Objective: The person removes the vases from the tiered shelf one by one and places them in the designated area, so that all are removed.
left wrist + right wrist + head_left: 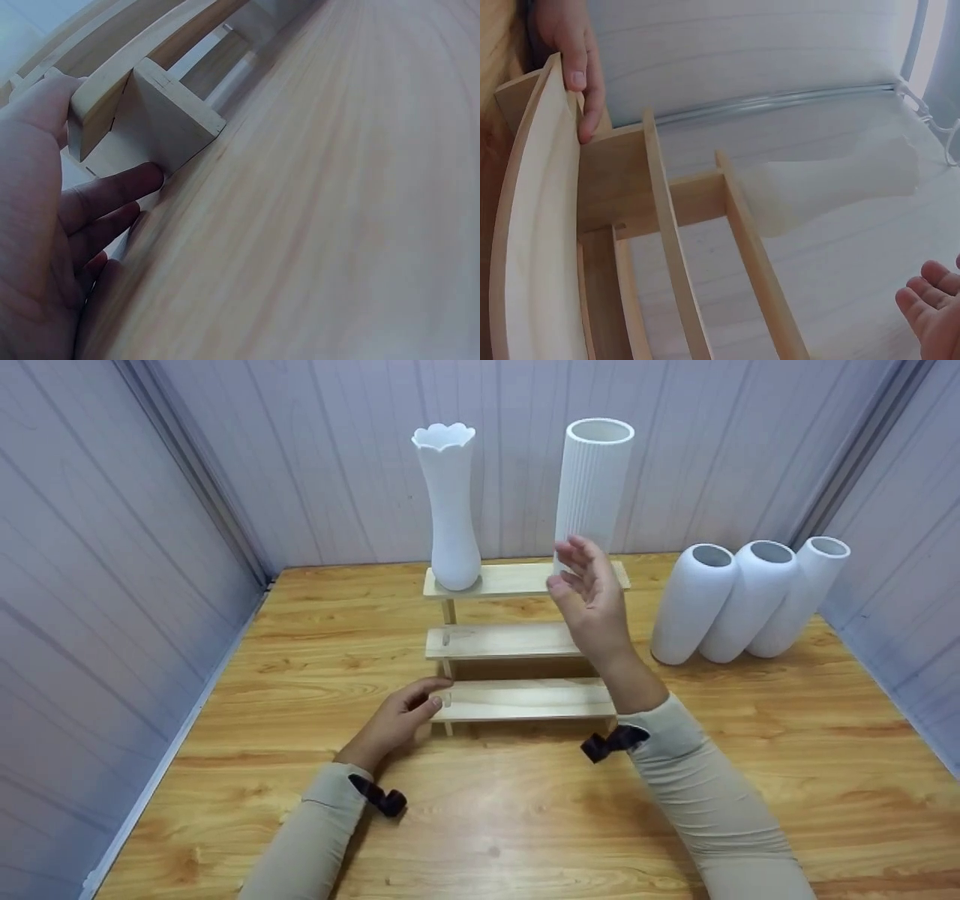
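Note:
A three-tier wooden stand stands on the table. My left hand holds the left end of its lowest shelf; in the left wrist view the fingers reach past the shelf end to the stand's leg. On the top shelf a white vase with a scalloped rim stands upright at the left, and a ribbed white cylindrical vase at the right. My right hand is raised before the ribbed vase, hiding its lower part, fingers loosely bent and holding nothing. Whether it touches the vase I cannot tell.
A white vase of three joined tubes stands on the wood-grain table, right of the stand. Pale panelled walls enclose the table at the back and both sides.

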A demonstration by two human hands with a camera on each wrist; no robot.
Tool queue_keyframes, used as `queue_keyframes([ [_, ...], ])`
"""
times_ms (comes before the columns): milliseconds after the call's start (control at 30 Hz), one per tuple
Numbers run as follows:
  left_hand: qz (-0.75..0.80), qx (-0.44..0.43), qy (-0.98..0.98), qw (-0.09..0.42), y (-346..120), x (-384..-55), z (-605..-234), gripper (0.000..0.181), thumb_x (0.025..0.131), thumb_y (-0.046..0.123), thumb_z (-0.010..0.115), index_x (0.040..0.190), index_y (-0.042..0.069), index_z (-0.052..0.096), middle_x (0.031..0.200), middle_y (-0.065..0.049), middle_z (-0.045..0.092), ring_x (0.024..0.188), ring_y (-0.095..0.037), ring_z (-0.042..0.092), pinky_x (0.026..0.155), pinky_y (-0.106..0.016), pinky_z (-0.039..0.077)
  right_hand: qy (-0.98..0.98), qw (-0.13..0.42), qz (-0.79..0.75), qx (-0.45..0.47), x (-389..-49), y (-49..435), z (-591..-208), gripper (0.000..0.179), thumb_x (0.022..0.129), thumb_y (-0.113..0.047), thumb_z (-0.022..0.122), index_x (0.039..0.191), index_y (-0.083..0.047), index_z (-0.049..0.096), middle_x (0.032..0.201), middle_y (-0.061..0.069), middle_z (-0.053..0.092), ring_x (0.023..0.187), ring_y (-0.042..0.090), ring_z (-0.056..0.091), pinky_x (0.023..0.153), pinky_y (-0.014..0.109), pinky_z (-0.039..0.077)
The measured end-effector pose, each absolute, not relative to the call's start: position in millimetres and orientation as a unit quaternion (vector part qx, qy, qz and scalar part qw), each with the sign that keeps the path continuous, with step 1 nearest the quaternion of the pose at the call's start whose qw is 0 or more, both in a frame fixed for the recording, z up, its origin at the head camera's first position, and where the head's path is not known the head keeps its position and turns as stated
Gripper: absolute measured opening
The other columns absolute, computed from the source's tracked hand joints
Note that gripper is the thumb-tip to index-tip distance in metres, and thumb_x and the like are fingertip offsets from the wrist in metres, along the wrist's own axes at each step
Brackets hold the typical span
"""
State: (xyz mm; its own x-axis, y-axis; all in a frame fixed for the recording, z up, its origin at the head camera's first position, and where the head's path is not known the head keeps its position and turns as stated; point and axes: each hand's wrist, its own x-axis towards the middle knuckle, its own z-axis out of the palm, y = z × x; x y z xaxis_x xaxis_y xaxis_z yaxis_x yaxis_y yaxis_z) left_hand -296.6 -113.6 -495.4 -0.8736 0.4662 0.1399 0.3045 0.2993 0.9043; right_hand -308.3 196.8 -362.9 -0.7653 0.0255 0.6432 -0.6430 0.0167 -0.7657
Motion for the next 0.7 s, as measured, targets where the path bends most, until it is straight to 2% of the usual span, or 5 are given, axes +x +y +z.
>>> queue_keyframes([
  [167, 0.544, 0.242, 0.800, 0.075, -114, -297, -496, 0.037, 0.106, 0.018, 0.056, 0.140, 0.005, 0.059, 0.145, -0.010, 0.056, 0.137, -0.028, 0.046, 0.113, -0.050, 0.034, -0.690, 0.205, 0.659, 0.219, -322, 182, -359, 0.059, 0.098, -0.014, 0.064, 0.148, 0.002, 0.037, 0.142, 0.013, 0.052, 0.137, 0.021, 0.047, 0.114, 0.041, 0.035],
  [467, 0.538, 0.229, 0.808, 0.075, -116, -297, -497, 0.036, 0.106, 0.020, 0.055, 0.140, 0.008, 0.059, 0.145, -0.011, 0.056, 0.128, -0.030, 0.052, 0.108, -0.049, 0.039, -0.725, 0.136, 0.655, 0.162, -362, 155, -357, 0.077, 0.095, -0.026, 0.071, 0.156, -0.004, 0.029, 0.151, 0.014, 0.044, 0.141, 0.023, 0.042, 0.115, 0.037, 0.034],
  [633, 0.538, 0.226, 0.808, 0.080, -114, -295, -495, 0.037, 0.106, 0.020, 0.055, 0.141, 0.009, 0.059, 0.146, -0.011, 0.055, 0.132, -0.030, 0.049, 0.110, -0.050, 0.036, -0.746, 0.100, 0.647, 0.125, -379, 146, -358, 0.088, 0.093, -0.035, 0.073, 0.160, -0.010, 0.022, 0.156, 0.011, 0.038, 0.145, 0.022, 0.036, 0.115, 0.031, 0.033],
  [700, 0.539, 0.226, 0.807, 0.084, -113, -295, -493, 0.037, 0.106, 0.020, 0.055, 0.141, 0.009, 0.058, 0.147, -0.011, 0.054, 0.133, -0.031, 0.048, 0.110, -0.051, 0.036, -0.750, 0.088, 0.645, 0.119, -384, 143, -359, 0.092, 0.091, -0.036, 0.075, 0.161, -0.011, 0.020, 0.157, 0.011, 0.036, 0.146, 0.023, 0.034, 0.115, 0.033, 0.032],
])
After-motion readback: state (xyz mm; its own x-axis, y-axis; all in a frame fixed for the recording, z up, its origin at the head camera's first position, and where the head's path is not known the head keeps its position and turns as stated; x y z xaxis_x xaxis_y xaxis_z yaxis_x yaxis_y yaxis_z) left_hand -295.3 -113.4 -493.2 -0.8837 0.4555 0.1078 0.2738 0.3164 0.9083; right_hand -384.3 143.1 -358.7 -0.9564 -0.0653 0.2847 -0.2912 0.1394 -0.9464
